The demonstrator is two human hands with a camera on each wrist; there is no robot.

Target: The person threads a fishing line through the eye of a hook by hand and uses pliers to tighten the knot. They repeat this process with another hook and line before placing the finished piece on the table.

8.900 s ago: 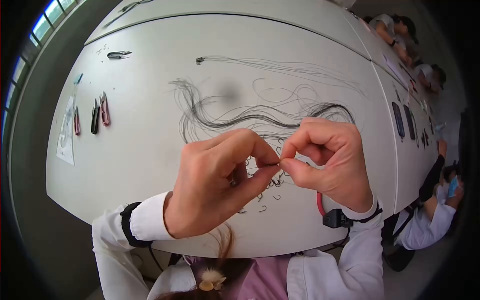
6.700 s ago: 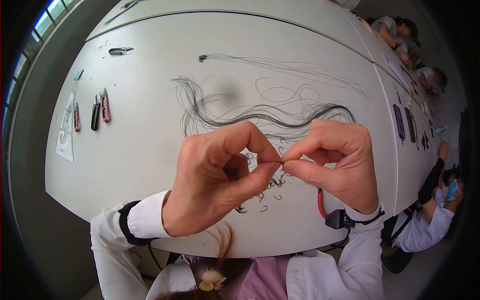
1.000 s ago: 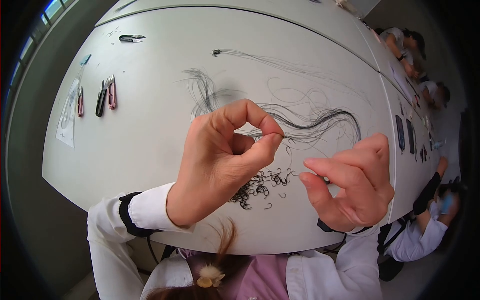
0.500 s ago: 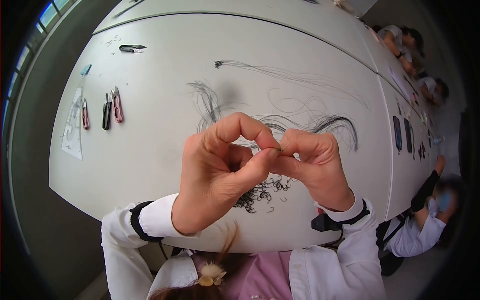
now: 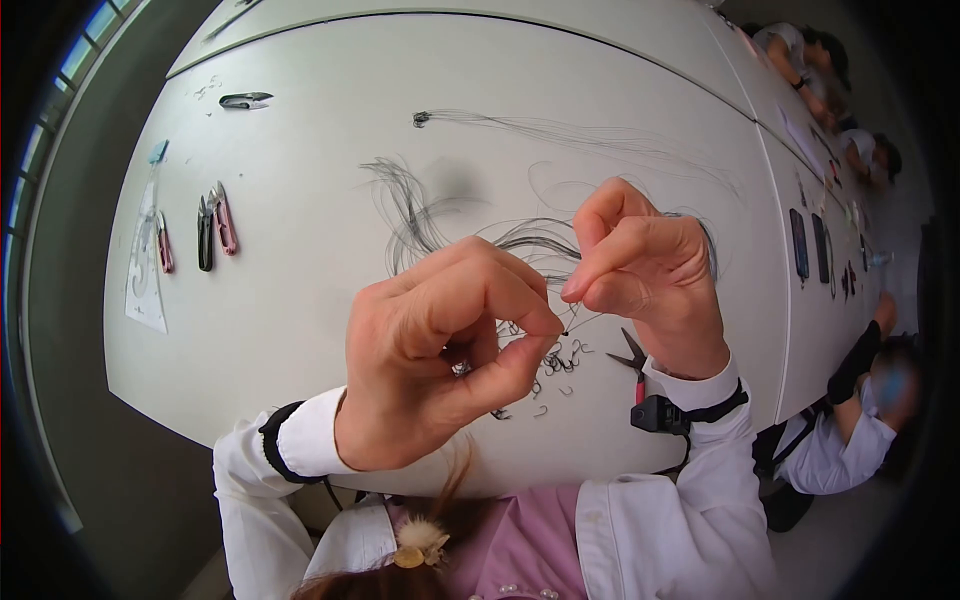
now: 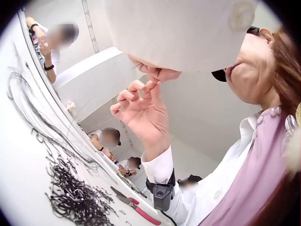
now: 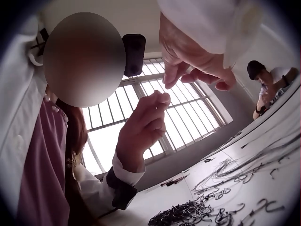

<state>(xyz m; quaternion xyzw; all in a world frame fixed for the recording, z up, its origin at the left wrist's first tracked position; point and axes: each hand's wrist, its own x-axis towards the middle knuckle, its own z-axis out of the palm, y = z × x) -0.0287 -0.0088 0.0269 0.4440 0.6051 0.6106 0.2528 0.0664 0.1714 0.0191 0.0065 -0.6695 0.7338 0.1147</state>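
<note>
My left hand [image 5: 430, 350] pinches a small dark fish hook [image 5: 565, 333] between thumb and forefinger; most of it is hidden by the fingertips. Just above and to the right, my right hand [image 5: 655, 275] has thumb and forefinger together on a thin fishing line that runs up from the hook. Both hands are raised over the table, fingertips close together in the left wrist view, where the right hand [image 6: 146, 115] shows its other fingers spread. Below them lies a pile of loose dark fish hooks [image 6: 77, 197], partly covered by my left hand in the head view.
A wavy bundle of dark line [image 5: 405, 220] lies beyond the hands. Farther back are tied hooks [image 5: 421, 119] with long lines. Red-handled pliers [image 5: 637, 370] lie by my right wrist. Thread snips [image 5: 206, 232] and a clear set square [image 5: 147, 270] are at left. People sit at right.
A second ago my right hand was apart, lower right; it then met the left fingertips and has now lifted up and away, line stretched between. The left hand keeps its pinch.
</note>
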